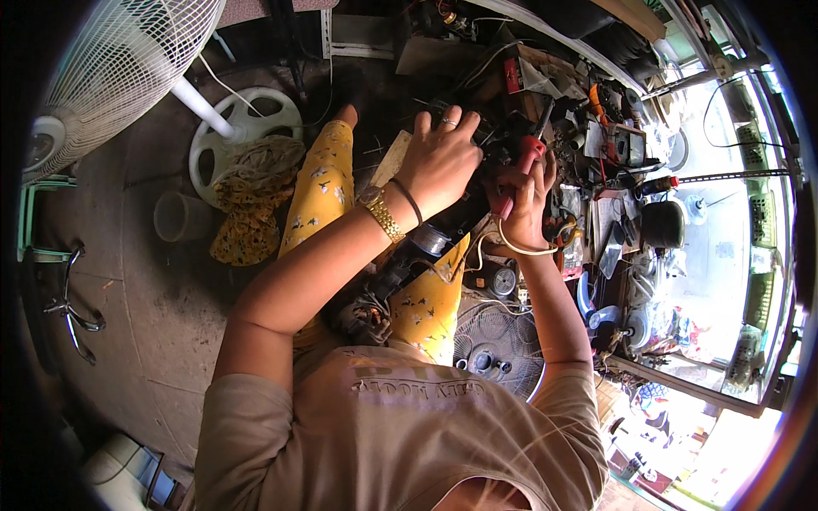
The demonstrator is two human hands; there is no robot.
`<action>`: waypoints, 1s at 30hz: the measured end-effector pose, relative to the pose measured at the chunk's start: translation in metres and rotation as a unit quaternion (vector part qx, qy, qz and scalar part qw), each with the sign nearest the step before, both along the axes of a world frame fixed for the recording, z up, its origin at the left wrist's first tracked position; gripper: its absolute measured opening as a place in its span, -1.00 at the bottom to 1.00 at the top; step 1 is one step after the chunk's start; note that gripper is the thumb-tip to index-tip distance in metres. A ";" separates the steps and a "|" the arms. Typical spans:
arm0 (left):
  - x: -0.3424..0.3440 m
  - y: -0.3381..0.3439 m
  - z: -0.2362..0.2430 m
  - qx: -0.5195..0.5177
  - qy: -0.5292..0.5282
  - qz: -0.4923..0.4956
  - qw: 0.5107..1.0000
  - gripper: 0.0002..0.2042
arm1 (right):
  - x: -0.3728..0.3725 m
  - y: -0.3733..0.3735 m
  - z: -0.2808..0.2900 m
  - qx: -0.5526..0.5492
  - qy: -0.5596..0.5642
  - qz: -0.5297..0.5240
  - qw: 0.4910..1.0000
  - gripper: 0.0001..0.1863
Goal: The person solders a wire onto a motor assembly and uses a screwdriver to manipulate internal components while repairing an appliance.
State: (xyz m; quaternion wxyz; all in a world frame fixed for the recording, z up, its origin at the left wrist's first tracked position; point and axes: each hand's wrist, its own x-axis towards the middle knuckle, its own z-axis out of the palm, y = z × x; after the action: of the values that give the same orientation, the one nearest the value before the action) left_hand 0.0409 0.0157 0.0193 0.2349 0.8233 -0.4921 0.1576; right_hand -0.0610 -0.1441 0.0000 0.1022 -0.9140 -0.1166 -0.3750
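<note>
Tan T-shirt [409, 417] is the closest thing to the camera, taking up most of the view on the body side of both grips, so I'm looking past that to the work. Right grip [532, 204] is wrapped snugly around a red-handled tool [526, 154], so no question where that is. Left grip [443, 166] is trickier: fingers curled, knuckles up, and honestly I can't tell if it's pinching anything or just steadying the dark parts [496, 155] between the two grips.

My read on the step: hand-tool work on those dark parts, maybe soldering, since a spool of silvery wire [432, 239] sits just body-side of the left grip. If so, the next move calls for a steady left grip and a small, controlled turn of the right one, plus enough slack in the pale cord [532, 253] looping by the right wrist. Main worry imo is that cord snagging.

As for the tool itself: bright red, chunky, kinda glossy handle, slanted with its upper end leaning away from the body. Cord seems to come out of the lower end. Working tip? Lost in the dark clutter, can't make it out.
</note>
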 end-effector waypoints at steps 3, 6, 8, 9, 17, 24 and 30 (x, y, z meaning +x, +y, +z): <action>-0.003 -0.004 0.004 0.021 0.026 0.021 0.999 -0.94 | 0.000 -0.001 -0.004 0.011 -0.007 -0.005 1.000 -0.53; -0.006 -0.007 0.010 0.036 0.038 0.038 0.998 -0.95 | 0.000 0.002 -0.003 0.001 -0.009 -0.025 1.000 -0.48; -0.008 -0.007 0.009 0.029 0.036 0.043 0.998 -0.91 | -0.002 0.004 -0.002 -0.005 -0.007 -0.031 0.999 -0.44; -0.008 -0.008 0.010 0.026 0.035 0.044 0.998 -0.88 | -0.002 0.005 -0.002 -0.004 -0.006 -0.028 1.000 -0.43; -0.010 -0.006 0.001 -0.034 0.032 0.022 0.999 -0.91 | -0.002 -0.001 -0.018 -0.011 -0.061 0.008 0.998 0.22; -0.012 -0.002 0.002 -0.024 0.043 0.032 0.998 -0.91 | -0.004 0.004 -0.016 0.059 -0.048 0.009 0.997 -0.44; -0.012 -0.001 0.002 -0.007 0.067 0.048 0.997 -0.91 | -0.008 0.003 -0.014 0.046 -0.034 0.017 0.998 -0.50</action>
State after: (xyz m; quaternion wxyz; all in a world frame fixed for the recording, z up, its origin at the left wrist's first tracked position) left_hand 0.0293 0.0145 0.0208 0.2653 0.8529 -0.4341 0.1171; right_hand -0.0688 -0.1406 -0.0138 0.1463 -0.8930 -0.1180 -0.4089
